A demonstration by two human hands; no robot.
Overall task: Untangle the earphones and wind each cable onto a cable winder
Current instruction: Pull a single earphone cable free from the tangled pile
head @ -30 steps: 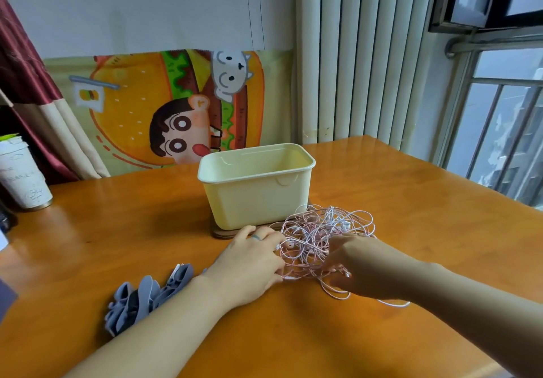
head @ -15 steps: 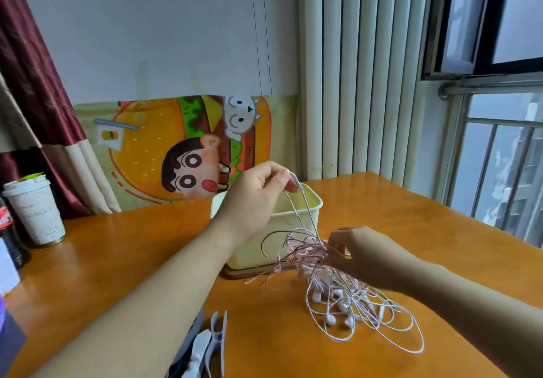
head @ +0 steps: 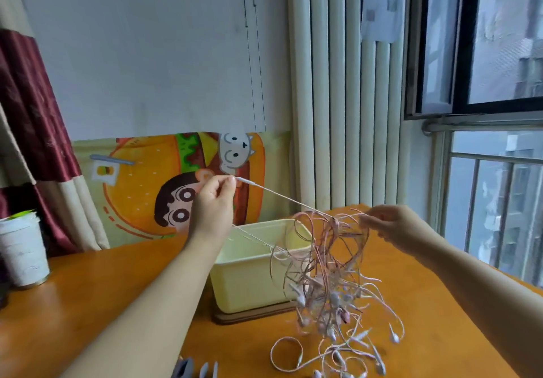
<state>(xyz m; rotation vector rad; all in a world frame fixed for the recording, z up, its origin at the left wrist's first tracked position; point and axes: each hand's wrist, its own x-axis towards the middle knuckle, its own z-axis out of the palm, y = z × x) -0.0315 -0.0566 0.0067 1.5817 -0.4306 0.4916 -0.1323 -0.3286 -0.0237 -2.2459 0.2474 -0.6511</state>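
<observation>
The pink-and-white tangle of earphone cables [head: 329, 275] hangs over the orange wooden worktop [head: 435, 304], its lowest loops trailing on it. Your left hand [head: 216, 201] has its grip pinched on one plug end [head: 245, 180], and that strand runs taut up-left from the knot. Your right hand [head: 393, 228] pinches the top loops. There is open room to the left, above the cream plastic bin [head: 244, 283].

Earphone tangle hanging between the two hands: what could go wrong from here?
1. The left hand pinches one cable end and draws a taut strand out of the earphone tangle, which the right hand holds up. Pulling harder may tighten the knots rather than free them.
2. Loops hang close to the cream bin and might snag on its rim.
3. Earbuds trail on the table; lifting further could drag them.
</observation>
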